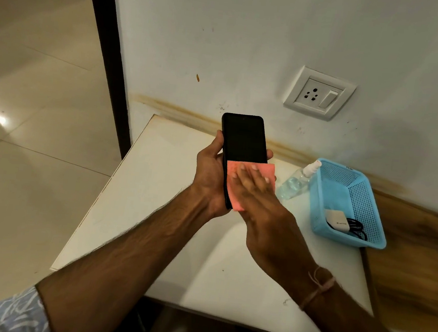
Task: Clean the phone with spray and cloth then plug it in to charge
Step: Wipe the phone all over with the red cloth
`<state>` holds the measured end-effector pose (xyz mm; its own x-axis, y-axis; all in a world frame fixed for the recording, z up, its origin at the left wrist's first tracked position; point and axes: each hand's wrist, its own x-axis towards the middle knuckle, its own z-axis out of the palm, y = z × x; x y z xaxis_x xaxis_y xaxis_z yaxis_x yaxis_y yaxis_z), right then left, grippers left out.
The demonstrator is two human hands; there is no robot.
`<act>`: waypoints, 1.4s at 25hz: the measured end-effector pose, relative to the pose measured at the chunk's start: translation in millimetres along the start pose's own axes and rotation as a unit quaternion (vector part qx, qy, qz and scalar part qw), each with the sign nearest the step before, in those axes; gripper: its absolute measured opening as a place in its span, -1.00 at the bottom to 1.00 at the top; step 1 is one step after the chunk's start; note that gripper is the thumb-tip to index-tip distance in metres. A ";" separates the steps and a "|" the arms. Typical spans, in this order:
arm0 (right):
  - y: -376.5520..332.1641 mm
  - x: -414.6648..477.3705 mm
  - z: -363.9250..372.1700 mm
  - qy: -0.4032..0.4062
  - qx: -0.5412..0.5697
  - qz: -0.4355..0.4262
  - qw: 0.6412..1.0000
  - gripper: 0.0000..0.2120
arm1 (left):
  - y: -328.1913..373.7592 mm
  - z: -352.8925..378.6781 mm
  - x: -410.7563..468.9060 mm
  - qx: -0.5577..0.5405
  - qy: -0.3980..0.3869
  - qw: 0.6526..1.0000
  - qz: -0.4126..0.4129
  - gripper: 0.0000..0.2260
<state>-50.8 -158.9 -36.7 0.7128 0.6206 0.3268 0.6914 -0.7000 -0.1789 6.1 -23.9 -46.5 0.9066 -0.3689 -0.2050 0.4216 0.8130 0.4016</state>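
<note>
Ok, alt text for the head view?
A person's left hand grips a black phone while the right hand presses a pink cloth against its lower screen. On the table are a spray bottle and a blue basket holding a charger, below a wall socket.

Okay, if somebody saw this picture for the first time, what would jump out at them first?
The black phone at the centre, gripped by the left hand, while the right hand presses a pink cloth flat over its lower half. Next, the blue basket on the table to the right, holding a white charger, with a spray bottle beside it.
</note>
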 end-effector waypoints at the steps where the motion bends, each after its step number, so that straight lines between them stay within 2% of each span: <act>1: 1.3 -6.2 0.2 -0.016 -0.015 -0.028 0.999 -0.38 | 0.4 0.6 -0.2 -0.002 -0.008 1.000 -0.001 -0.22; 4: 16.3 -19.8 -9.8 -0.039 -0.059 -0.071 0.995 -0.37 | -1.0 1.7 1.9 -0.020 -0.015 1.000 0.008 -0.24; 10: 14.5 6.8 -9.5 0.035 -0.011 0.039 0.999 -0.54 | -0.6 -1.8 3.4 0.003 -0.007 1.000 -0.003 -0.24; 15: 7.7 -7.1 -7.9 -0.006 -0.010 -0.043 0.999 -0.53 | -0.1 -2.2 2.6 -0.019 -0.033 0.999 -0.001 -0.23; 17: 16.1 -10.6 -15.6 0.001 -0.026 -0.054 0.998 -0.55 | -1.9 -0.3 3.1 -0.016 -0.038 0.999 -0.001 -0.23; 22: 17.9 6.3 -10.6 0.059 -0.029 0.026 0.998 -0.56 | -1.4 -2.7 3.9 0.004 -0.025 1.000 -0.009 -0.24; 27: 9.2 -1.0 -4.5 0.034 0.004 -0.033 0.999 -0.58 | -0.3 -2.5 3.0 -0.028 -0.040 0.999 -0.009 -0.22; 30: 18.5 -7.1 -13.3 0.035 -0.015 -0.061 0.997 -0.58 | -1.5 -0.6 3.6 -0.025 -0.047 0.999 -0.004 -0.22; 33: 27.4 4.6 -14.9 0.082 -0.037 -0.010 0.996 -0.61 | -0.3 -3.1 4.9 0.008 -0.033 0.999 -0.009 -0.25; 35: 22.3 13.0 -9.4 0.085 -0.030 0.020 0.996 -0.60 | -0.8 -5.0 4.6 0.011 -0.020 1.000 -0.012 -0.28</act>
<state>-27.2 -169.8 -27.7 0.7052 0.5268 0.4746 0.6517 -0.7453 -0.1411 9.9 -23.9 -52.2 0.8956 -0.4074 -0.1788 0.4440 0.7931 0.4170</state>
